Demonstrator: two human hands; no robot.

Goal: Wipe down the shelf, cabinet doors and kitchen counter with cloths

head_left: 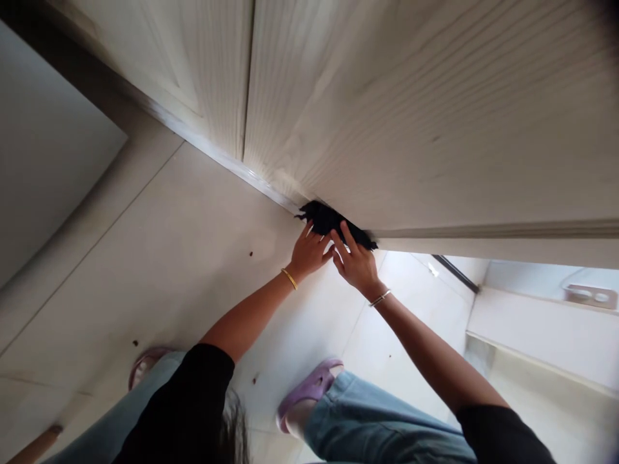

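A black, ragged-edged piece, apparently cloth (pixel 323 218), lies along the bottom edge of a pale wood-grain panel (pixel 387 129). My left hand (pixel 309 251), with a gold bangle at the wrist, touches its left part; the fingers are apart and press on its near side. Against its right part rests my right hand (pixel 356 263), wearing a silver bangle, with fingers spread and stretched over the black surface. The two thumbs nearly meet. What lies behind the black piece is hidden.
Light floor tiles (pixel 207 258) carry a few small dark specks. My feet in purple clogs (pixel 309 390) stand close below the hands. A grey flat-sided object (pixel 53 148) is at left. To the right, past the panel's edge, is a white ledge (pixel 532 328) with a socket plate (pixel 590 296).
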